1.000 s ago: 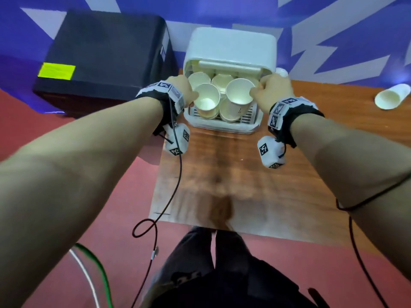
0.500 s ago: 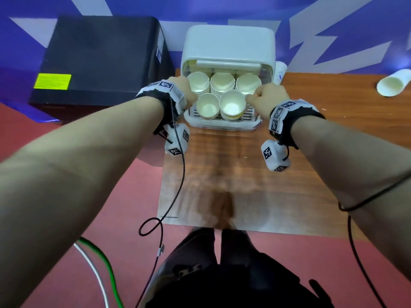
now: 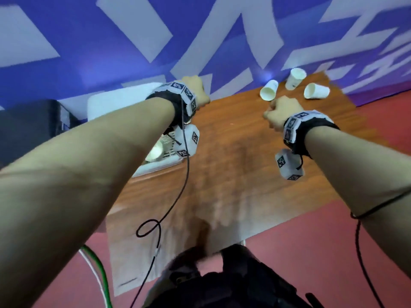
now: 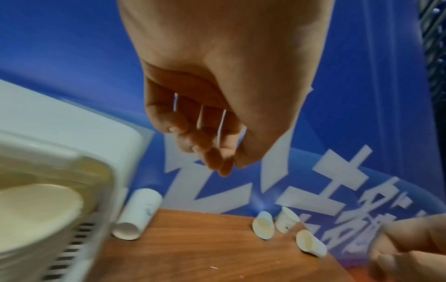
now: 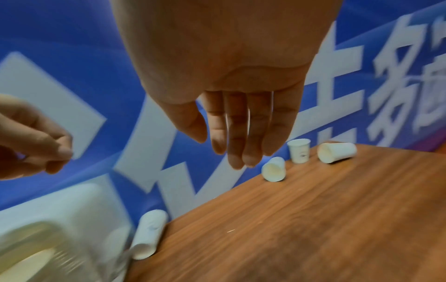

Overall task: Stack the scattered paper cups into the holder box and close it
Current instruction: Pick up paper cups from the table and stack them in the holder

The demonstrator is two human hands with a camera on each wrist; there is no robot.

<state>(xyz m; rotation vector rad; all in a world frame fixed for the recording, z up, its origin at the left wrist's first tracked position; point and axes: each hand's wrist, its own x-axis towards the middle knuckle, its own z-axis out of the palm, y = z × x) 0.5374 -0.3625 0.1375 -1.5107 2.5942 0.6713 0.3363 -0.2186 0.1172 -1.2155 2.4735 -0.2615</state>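
Paper cups (image 5: 274,169) just beyond the right grip (image 5: 231,106) — flat-fingered, empty — look light and crushable; hold the wall gently. Left grip (image 4: 217,118) hangs loosely curled, empty.

Blue wall banner (image 3: 200,63) with big white characters fills the upper half of the head view. Wood-grain table (image 3: 222,163) runs from frame centre to upper right, edges blurred. Reddish-pink floor (image 3: 311,252) at lower right and lower left. Black cabinet (image 3: 29,127) at mid-left edge. Green and white cables (image 3: 97,270) on floor, lower left.
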